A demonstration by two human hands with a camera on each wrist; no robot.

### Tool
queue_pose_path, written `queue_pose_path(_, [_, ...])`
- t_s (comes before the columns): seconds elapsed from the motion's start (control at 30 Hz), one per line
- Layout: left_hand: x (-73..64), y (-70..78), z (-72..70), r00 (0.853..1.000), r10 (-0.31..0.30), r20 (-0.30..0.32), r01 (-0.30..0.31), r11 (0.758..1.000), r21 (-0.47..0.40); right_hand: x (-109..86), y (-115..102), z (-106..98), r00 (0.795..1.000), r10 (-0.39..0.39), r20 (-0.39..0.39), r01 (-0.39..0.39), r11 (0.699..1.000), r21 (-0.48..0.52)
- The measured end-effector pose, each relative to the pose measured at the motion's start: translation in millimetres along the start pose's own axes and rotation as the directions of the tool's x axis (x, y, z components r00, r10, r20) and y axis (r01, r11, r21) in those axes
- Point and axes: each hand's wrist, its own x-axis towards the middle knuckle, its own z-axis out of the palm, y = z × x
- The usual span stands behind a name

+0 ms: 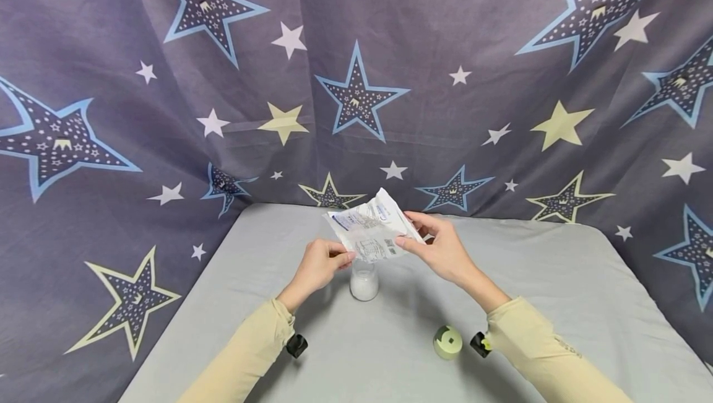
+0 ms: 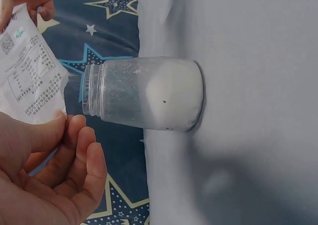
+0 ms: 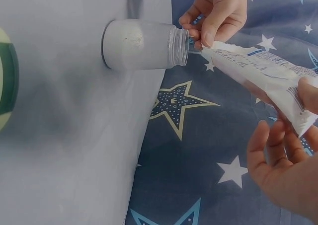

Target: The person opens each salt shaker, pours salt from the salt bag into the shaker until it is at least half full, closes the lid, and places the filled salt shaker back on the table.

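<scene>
A printed white packet [image 1: 370, 229] is held tilted above a clear jar [image 2: 119, 93], its torn edge lowest and close over the jar's mouth. White grainy powder [image 2: 174, 96] lies heaped inside the jar, which stands upright. A faint pale streak shows between packet and jar mouth in the left wrist view. My left hand [image 1: 320, 265] pinches the packet's torn edge between thumb and index finger, other fingers loosely curled. At the raised end, my right hand [image 1: 442, 248] grips the packet with its thumb on the printed face and fingers behind.
A round light-green lid [image 1: 448, 342] with darker green parts lies on the grey-covered table [image 1: 535, 279], near my right wrist. Small black devices sit at both wrists. A star-patterned curtain [image 1: 434, 137] hangs behind the table and along its sides.
</scene>
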Motion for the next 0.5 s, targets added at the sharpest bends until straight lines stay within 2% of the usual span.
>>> queue_pose_path(0.5, [1.3, -1.2, 0.5, 1.0, 0.008, -0.004, -0.008, 1.0, 0.009, 1.1, -1.0, 0.4, 1.0, -0.009, 0.002, 0.009, 1.0, -0.012])
